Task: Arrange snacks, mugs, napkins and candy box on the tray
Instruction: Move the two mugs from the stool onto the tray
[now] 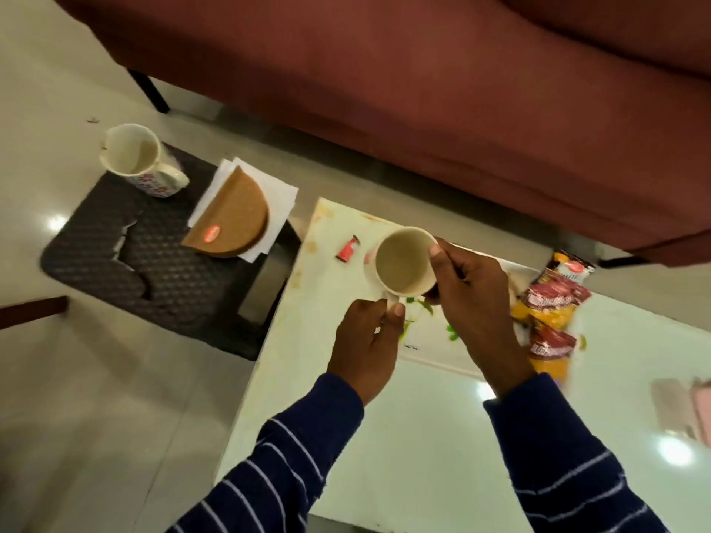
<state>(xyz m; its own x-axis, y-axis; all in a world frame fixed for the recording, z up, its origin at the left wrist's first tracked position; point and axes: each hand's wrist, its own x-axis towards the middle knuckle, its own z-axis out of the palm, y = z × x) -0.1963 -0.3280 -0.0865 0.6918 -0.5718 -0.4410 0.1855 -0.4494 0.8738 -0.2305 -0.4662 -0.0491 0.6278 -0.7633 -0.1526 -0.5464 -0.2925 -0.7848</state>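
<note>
Down low, the left hand (363, 336) pinches the handle of a white mug (402, 263) and the right hand (469, 298) wraps its side, over what looks like a tray (423, 357). Snack packets (554, 313) lie just beside. Farther off, another mug (140, 159) and a brown half-round candy box (234, 217) on napkins (277, 198) sit on a dark stool (154, 263).

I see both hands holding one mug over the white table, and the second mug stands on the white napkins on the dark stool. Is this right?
Not quite. In the head view the second mug stands directly on the dark stool, beside the white napkins; what lies on the napkins is the brown half-round box. The rest holds: the left hand and right hand hold one mug over the white table.
</note>
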